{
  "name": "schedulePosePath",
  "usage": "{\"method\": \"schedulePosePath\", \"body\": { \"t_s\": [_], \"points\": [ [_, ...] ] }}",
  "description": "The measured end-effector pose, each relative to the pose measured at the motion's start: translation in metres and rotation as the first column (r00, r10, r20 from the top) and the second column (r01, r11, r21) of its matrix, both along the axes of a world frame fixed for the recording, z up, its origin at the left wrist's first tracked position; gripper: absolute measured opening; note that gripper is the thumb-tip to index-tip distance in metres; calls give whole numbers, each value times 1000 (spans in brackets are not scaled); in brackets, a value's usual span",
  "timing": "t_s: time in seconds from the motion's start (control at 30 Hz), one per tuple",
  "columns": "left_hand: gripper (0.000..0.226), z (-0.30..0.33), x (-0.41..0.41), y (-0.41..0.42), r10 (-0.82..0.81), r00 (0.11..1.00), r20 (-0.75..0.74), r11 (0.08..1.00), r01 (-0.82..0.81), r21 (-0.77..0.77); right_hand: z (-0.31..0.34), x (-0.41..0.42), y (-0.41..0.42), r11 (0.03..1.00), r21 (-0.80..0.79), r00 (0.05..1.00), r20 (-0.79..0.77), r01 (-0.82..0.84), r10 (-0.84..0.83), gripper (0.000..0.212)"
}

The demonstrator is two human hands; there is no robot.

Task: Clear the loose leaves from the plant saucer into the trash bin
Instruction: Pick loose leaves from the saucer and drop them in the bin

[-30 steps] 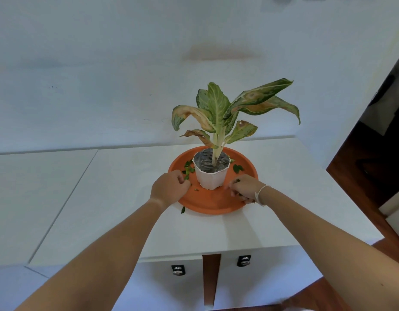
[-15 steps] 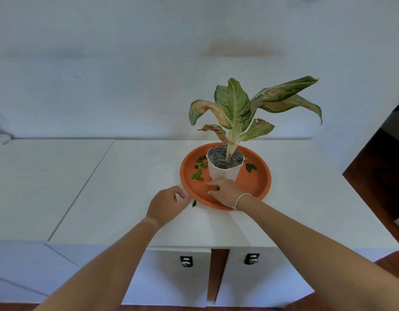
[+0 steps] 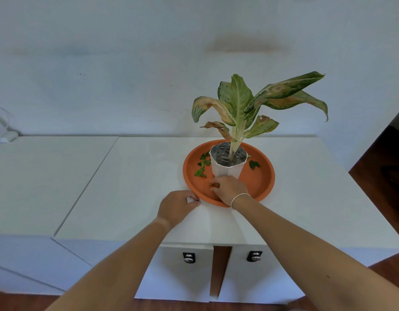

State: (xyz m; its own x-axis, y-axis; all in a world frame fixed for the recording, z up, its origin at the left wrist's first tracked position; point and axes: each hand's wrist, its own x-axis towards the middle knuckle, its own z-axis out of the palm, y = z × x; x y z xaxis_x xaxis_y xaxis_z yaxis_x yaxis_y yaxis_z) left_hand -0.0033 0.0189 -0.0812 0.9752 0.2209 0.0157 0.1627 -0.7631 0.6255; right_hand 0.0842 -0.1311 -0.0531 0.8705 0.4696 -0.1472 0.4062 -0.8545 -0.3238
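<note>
A round orange saucer (image 3: 264,176) sits on a white cabinet top and holds a white pot (image 3: 227,168) with a green and brown plant (image 3: 238,102). Loose green leaves (image 3: 201,168) lie in the saucer to the left of the pot, and one leaf (image 3: 254,164) lies to its right. My right hand (image 3: 229,189) rests inside the saucer's near part, fingertips closed on green leaf bits (image 3: 214,184). My left hand (image 3: 178,205) is on the table just outside the saucer's near-left rim, thumb and forefinger pinched together; what they pinch is hidden. No trash bin is in view.
The white cabinet top (image 3: 138,187) runs left to a seam with a second white surface (image 3: 41,176). A clear bag-like object (image 3: 2,124) sits at the far left by the wall. Two drawer knobs (image 3: 188,258) show below. Dark wooden floor (image 3: 382,167) lies to the right.
My right hand moved from the saucer's right side to its near front, onto leaf bits. My left hand left the saucer, came down beside the rim, and the small leaf on the table is now covered.
</note>
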Motion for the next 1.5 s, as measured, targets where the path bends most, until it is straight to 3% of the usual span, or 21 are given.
{"method": "schedulePosePath", "body": {
  "t_s": [0.33,0.5,0.6,0.73,0.93,1.1,1.2,1.33,1.37,1.4,1.5],
  "points": [
    [14,0,-1,5,-19,999,-27,1000,19,23,-5,0,1,1000,5,994,108,-20,19,25],
    [16,7,-1,13,40,999,-29,995,-43,-95,-6,1,-6,998,58,1000,5,-2,2,25],
    [22,14,1,14,78,997,-5,978,-78,-191,-5,1,-13,968,221,989,-119,118,-94,22],
    [31,26,11,4,143,990,-1,879,-127,-459,9,1,-22,779,500,897,-407,379,-174,14],
    [34,38,28,-27,96,991,-89,716,-131,-686,21,-1,-46,536,545,679,-730,645,-74,30],
    [28,42,40,-59,-22,995,-98,655,-60,-753,18,-9,-75,198,551,566,-824,811,-23,31],
    [23,45,46,-76,-112,983,-147,597,-52,-800,11,-13,-92,12,551,551,-834,834,18,29],
    [21,45,51,-89,-103,982,-161,505,-88,-859,13,-21,-102,-18,513,513,-857,858,50,29],
    [22,40,48,-150,-277,937,-213,528,-37,-848,3,-48,-163,-226,494,502,-864,839,-24,29],
    [22,40,46,-167,-337,916,-218,534,-5,-846,-2,-57,-174,-281,506,517,-855,815,-41,29],
    [22,46,43,-182,-356,912,-203,496,0,-869,-9,-65,-189,-278,468,469,-881,839,-68,30]
  ]
}}
